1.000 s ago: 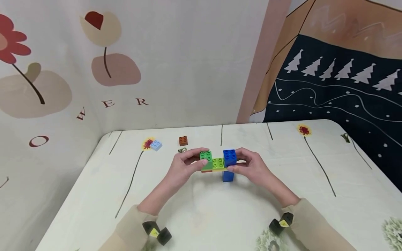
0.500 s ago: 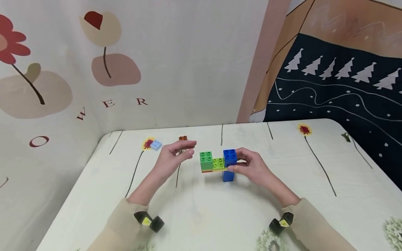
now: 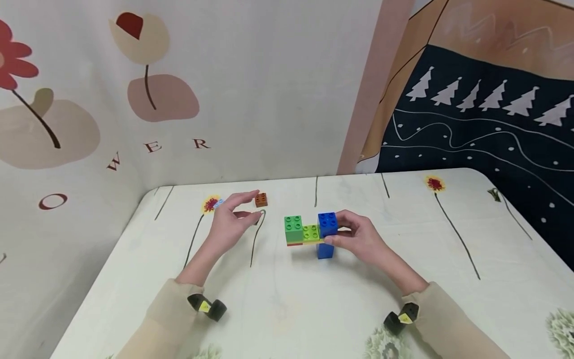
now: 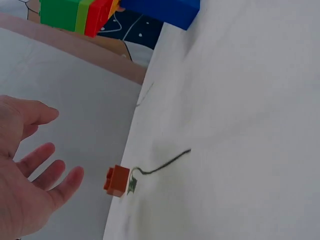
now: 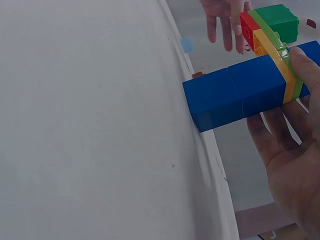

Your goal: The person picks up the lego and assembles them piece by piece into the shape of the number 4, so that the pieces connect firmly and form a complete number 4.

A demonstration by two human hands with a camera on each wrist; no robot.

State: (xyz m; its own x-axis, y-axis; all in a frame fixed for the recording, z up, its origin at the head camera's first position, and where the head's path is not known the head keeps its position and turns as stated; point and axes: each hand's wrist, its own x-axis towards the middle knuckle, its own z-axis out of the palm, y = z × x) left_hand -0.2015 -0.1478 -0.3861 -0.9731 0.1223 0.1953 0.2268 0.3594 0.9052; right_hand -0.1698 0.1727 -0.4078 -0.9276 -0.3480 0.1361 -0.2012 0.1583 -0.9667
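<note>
My right hand [image 3: 360,237] grips the top blue brick of a toy-brick build. Two stacked blue bricks [image 5: 232,92] form its leg, standing on the table in the right wrist view. Across the leg lie thin yellow and lime layers [image 3: 311,233]. A green brick [image 3: 293,229] sits on their left end, with a red piece [image 4: 98,16] beneath it. My left hand [image 3: 230,224] holds nothing, its thumb and fingers spread apart. It hovers left of the build, close to an orange-brown brick [image 3: 261,200] at the back of the table.
A light blue brick [image 3: 218,203] lies at the back left, mostly hidden behind the left hand in the head view. The table [image 3: 287,309] has a white flowered cloth. A printed curtain [image 3: 269,89] hangs along its far edge.
My left hand has let go of the green brick and moved left, toward the orange-brown and light blue bricks. The right hand and the build have stayed in place.
</note>
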